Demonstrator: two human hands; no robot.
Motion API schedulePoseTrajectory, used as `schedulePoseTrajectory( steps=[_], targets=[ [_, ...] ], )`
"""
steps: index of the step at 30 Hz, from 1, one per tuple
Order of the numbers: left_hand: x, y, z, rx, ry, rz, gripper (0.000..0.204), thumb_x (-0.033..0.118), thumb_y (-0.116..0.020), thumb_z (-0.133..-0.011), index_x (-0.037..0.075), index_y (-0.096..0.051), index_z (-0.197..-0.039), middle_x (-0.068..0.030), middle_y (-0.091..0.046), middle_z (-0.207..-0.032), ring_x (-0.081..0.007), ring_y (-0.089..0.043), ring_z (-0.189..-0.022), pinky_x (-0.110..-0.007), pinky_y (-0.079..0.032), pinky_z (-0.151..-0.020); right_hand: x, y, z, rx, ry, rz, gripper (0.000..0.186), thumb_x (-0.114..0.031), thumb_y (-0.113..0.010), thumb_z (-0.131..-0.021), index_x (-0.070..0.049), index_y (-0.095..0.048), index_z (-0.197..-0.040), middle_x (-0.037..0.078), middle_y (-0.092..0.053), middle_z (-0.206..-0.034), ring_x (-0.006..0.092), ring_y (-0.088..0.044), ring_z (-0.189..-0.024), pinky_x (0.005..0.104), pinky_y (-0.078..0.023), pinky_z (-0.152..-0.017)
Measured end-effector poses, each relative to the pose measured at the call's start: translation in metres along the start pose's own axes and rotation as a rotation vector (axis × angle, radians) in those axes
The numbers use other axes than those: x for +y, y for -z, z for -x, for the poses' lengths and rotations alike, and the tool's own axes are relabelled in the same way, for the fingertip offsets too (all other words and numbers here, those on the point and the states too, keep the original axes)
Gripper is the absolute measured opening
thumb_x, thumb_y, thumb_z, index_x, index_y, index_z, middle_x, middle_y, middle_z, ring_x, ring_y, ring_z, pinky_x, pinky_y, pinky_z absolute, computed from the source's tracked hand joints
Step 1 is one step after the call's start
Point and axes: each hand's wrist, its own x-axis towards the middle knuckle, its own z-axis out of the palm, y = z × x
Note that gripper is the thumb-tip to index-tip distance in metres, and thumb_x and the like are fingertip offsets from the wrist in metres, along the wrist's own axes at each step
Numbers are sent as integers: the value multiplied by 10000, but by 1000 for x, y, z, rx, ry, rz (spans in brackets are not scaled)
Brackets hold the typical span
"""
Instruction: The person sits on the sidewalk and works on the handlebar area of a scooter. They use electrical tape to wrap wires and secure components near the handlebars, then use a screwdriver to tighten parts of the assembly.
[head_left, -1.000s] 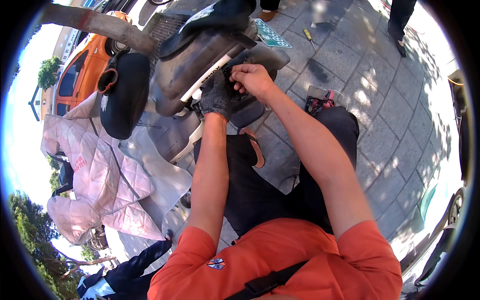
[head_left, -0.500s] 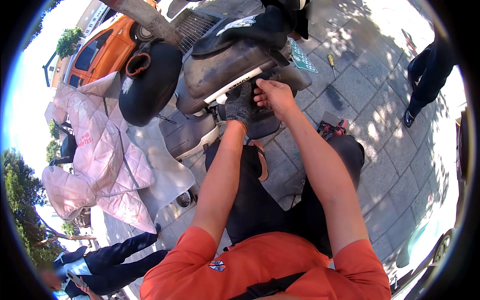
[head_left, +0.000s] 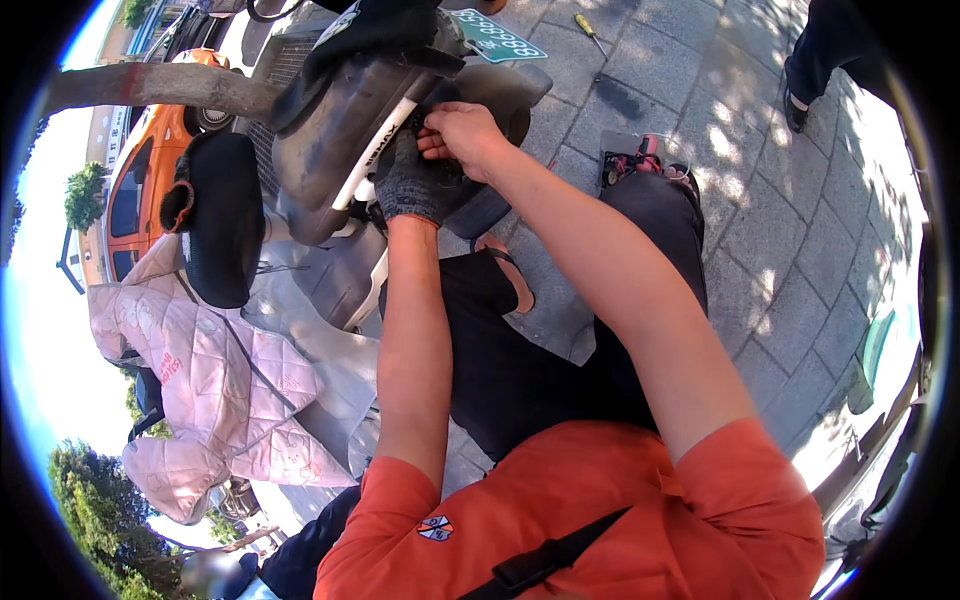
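Note:
A parked scooter with a dusty dark grey body [head_left: 318, 130] stands in front of me. My left hand [head_left: 408, 185], in a dark grey knit glove, reaches under its white side trim [head_left: 372, 158]. The gloved fingertips are hidden in the dark gap beside the rear wheel area. My bare right hand [head_left: 462, 138] is right next to it, fingers curled and pinched together at the same spot. Whatever they grip is too small and shaded to make out. Above my hands is the scooter's black seat cover [head_left: 350, 45], and a green plate [head_left: 500, 36] sits at its rear.
A yellow-handled screwdriver [head_left: 588, 30] lies on the paving [head_left: 740, 230]. A red-and-black item [head_left: 640, 155] is beyond my right knee. Left are a pink quilted cover [head_left: 230, 390], a black handlebar mitt [head_left: 222, 215], a tree trunk [head_left: 150, 88] and an orange car [head_left: 133, 190]. A person's dark-trousered leg [head_left: 830, 45] stands upper right.
My view has shifted and turned, so the scooter and both hands now appear further left and the screwdriver nearer the top edge. Both hands stay at the same place on the scooter.

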Motion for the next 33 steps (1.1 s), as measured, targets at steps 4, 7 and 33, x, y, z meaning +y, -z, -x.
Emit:
schedulePoseTrajectory(
  steps=[4,7,33],
  targets=[
    [-1,-19,6,126,117,319,221,230,-573,-1033,48,-618,-1151,-53,-636,-976,-176,-574,-807,-319,-535,-767,0,4,3,20,11,29,262,-61,-576,-950,63,-613,-1177,146,-668,-978,227,-691,-797,339,-596,-691],
    [-2,20,-5,-104,156,443,212,240,-580,-1014,60,-631,-1112,-50,-645,-969,-182,-584,-836,-337,-526,-801,-5,-3,11,-24,-16,69,250,-75,-584,-946,52,-646,-1153,138,-680,-977,222,-697,-795,335,-594,-688],
    [-7,39,-30,-196,145,-107,374,340,-375,-1085,106,-542,-1324,-106,-630,-1294,-239,-584,-1170,-368,-461,-1007,17,-6,-13,147,220,579,336,-198,-603,-833,-115,-783,-1104,150,-716,-1213,338,-653,-1175,387,-515,-1021]
  ],
)
